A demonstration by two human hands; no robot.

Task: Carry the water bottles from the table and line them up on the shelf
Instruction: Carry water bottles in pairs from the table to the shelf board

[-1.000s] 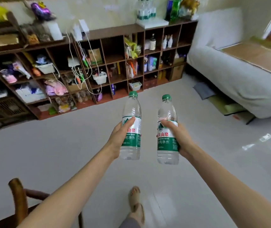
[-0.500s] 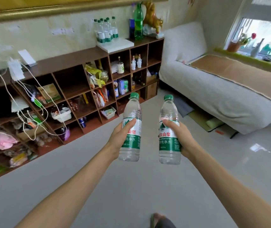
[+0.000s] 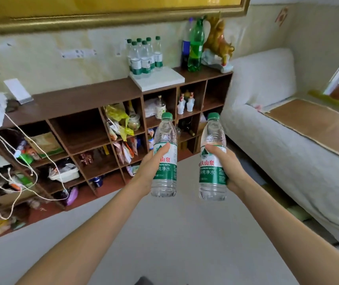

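Note:
I hold two clear water bottles with green caps and green labels, both upright in front of me. My left hand (image 3: 151,167) grips the left bottle (image 3: 165,138) around its label. The right bottle (image 3: 213,179) is gripped the same way by my right hand (image 3: 227,169). Ahead stands a brown cube shelf (image 3: 86,97). On its top, on a white board (image 3: 160,79), several matching water bottles (image 3: 144,56) stand grouped together.
A green soda bottle (image 3: 195,46), a dark blue bottle and a golden figurine (image 3: 219,38) stand on the shelf top to the right of the board. The cubbies hold bags, jars and cables. A white sofa (image 3: 288,145) runs along the right. Pale floor lies between me and the shelf.
The shelf and the bottles on its top have come closer and larger in view as I walk toward them. Both hands keep the same grip on their bottles.

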